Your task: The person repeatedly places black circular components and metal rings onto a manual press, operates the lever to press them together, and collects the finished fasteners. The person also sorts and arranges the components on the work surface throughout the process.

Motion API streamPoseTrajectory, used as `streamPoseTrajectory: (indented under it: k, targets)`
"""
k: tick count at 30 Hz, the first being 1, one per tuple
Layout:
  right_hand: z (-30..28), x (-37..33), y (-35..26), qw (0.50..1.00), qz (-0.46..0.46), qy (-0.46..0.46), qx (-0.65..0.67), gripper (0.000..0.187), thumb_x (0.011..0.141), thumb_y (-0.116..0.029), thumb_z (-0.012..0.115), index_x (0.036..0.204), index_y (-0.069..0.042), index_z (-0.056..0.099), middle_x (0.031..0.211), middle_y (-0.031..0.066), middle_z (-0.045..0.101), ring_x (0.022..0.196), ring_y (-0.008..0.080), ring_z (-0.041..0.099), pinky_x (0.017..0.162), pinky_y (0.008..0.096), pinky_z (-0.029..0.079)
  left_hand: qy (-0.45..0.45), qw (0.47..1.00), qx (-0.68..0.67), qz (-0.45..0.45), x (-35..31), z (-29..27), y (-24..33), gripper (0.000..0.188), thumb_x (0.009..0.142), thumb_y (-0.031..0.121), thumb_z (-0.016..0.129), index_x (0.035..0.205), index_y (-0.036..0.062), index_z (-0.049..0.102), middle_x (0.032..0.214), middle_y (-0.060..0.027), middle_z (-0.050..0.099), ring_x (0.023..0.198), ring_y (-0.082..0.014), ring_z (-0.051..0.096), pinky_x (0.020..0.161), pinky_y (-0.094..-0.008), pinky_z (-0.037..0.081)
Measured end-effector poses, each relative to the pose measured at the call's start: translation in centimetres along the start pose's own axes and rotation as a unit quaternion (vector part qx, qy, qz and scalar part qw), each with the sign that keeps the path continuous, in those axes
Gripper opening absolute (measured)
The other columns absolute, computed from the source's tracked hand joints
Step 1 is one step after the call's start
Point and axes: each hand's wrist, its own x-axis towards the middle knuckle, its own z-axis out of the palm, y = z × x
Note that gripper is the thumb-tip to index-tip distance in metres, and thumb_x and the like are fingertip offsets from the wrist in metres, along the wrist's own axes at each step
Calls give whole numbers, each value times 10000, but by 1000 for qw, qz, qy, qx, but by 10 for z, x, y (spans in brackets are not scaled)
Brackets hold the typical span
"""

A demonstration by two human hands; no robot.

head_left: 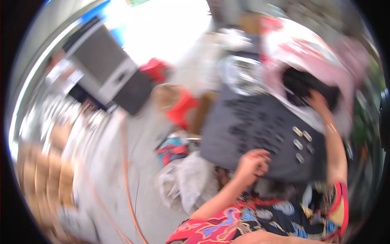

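My right hand [317,101] reaches into the mouth of a large pink-and-white plastic bag [280,67], against a heap of black items [300,83] whose kind is blurred. Its fingertips are hidden among them. My left hand [254,164] hovers by the near edge of a dark grey tabletop [219,142], fingers loosely curled and apart, with nothing visible in them. Several small dark pieces [248,118] lie in rows across the table. Nearer my right forearm lie several small oblong pieces [298,144] with pale, shiny outlines.
A clear plastic bag [243,75] sits at the table's far side. Left of the table are a red bag [183,107], a whitish sack [183,179] and a teal-and-red bundle [172,150]. An orange cord [128,183] crosses the floor. A grey box-shaped unit [101,57] and stacked brown goods [48,175] stand farther left.
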Motion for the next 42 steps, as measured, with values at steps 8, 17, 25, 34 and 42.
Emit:
streamPoseTrajectory:
  k: [8,17,25,34,42]
  targets:
    - [-6,12,-13,999,40,-22,22,458,708,-111,718,1119,50,593,1046,263,637,1009,404,613,876,440,477,-40,998,-14,51,20,-23,-24,266,858,-26,496,1111,-9,575,906,-113,620,542,-130,580,368,-207,330]
    - [-50,-17,-36,1000,26,15,10,565,795,-337,690,1233,2,576,1212,211,602,1121,335,587,950,390,460,-8,998,27,52,10,-4,-2,310,776,-87,517,1071,-13,582,875,-147,615,506,-162,540,383,-240,330]
    - [-131,-146,-102,992,-9,-118,48,400,723,-231,748,1048,-18,654,875,187,646,829,343,623,751,394,493,-50,996,17,66,21,-14,-12,256,855,-62,508,1103,-41,570,921,-157,624,525,-174,524,375,-217,324]
    - [-123,-232,-131,974,31,-220,-36,348,718,-235,746,1002,-50,664,898,151,597,869,347,607,785,430,484,-50,996,18,70,21,-14,-14,236,855,-71,498,1075,-44,576,899,-167,637,547,-193,569,379,-223,322]
    - [-132,-223,-139,983,12,-181,-32,354,714,-233,752,946,-9,604,919,188,614,936,374,606,793,462,493,-64,994,23,83,23,-15,-10,238,863,-63,493,1088,-45,568,915,-167,637,549,-194,575,377,-223,325]
